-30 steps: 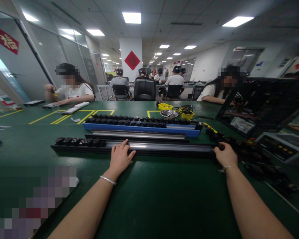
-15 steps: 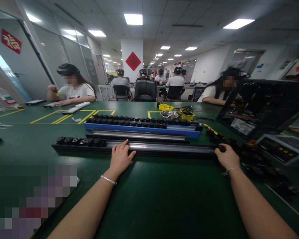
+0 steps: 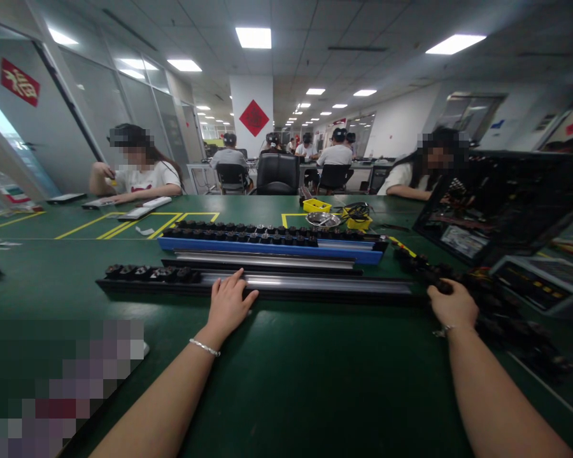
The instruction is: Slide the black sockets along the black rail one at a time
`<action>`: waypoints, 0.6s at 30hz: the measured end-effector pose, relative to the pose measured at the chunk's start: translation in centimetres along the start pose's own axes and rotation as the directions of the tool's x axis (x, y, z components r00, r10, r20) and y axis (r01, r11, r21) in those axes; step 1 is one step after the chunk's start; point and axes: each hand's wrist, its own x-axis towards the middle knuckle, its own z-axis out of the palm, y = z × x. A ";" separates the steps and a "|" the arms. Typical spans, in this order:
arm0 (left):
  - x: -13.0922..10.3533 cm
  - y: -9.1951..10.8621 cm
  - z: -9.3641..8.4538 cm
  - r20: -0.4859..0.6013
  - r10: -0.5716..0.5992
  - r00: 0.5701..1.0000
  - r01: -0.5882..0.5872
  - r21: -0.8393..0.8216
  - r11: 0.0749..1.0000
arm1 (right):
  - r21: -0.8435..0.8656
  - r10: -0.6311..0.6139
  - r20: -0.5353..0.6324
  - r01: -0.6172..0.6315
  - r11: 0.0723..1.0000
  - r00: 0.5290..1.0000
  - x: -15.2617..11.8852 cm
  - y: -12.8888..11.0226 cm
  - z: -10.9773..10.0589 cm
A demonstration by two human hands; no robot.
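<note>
A long black rail [image 3: 315, 285] with a shiny metal channel lies across the table in front of me. Several small black blocks [image 3: 143, 273] sit in its left end. Near the middle of the rail, my left hand [image 3: 228, 305] rests with its fingers stretched out and apart, touching the top. Just beyond the right end, my right hand [image 3: 453, 305] pinches a small black block [image 3: 443, 287], much of it covered by the fingers. A heap of similar black parts [image 3: 516, 318] lies beside and beyond that hand.
Behind the rail are another metal-lined rail [image 3: 267, 259] and a blue rail [image 3: 239, 247] bearing rows of black blocks. A metal dish [image 3: 323, 219], yellow bins [image 3: 316, 205], an open computer case [image 3: 501, 203] and a power supply [image 3: 544, 286] stand farther off. Two people sit across the table.
My right hand has moved right, away from the rail's end, with the small black block in its fingers. My left hand has stayed on the rail.
</note>
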 end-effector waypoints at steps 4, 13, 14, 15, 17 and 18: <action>0.0 0.0 -0.1 0.001 -0.005 1.000 0.005 0.009 1.000 | 0.101 -0.024 0.049 0.019 0.995 0.999 1.2 1.6 0.3; -0.1 0.0 0.0 -0.006 0.006 1.000 -0.006 0.024 1.000 | -0.047 -0.162 0.246 0.179 0.983 0.956 2.3 1.1 0.6; -0.1 0.0 0.0 -0.008 0.007 1.000 -0.007 0.026 1.000 | -0.071 -0.164 0.233 0.185 0.980 0.959 2.4 1.1 0.6; -0.1 0.0 0.0 -0.009 0.008 1.000 -0.008 0.027 1.000 | -0.098 -0.169 0.210 0.193 0.976 0.963 2.6 1.2 0.7; -0.1 0.0 0.0 -0.011 0.009 1.000 -0.009 0.028 1.000 | -0.159 -0.190 0.160 0.215 0.964 0.969 3.1 1.6 0.8; -0.1 0.0 0.0 -0.011 0.008 1.000 -0.008 0.027 1.000 | -0.196 -0.202 0.152 0.230 0.953 0.967 3.4 1.8 0.9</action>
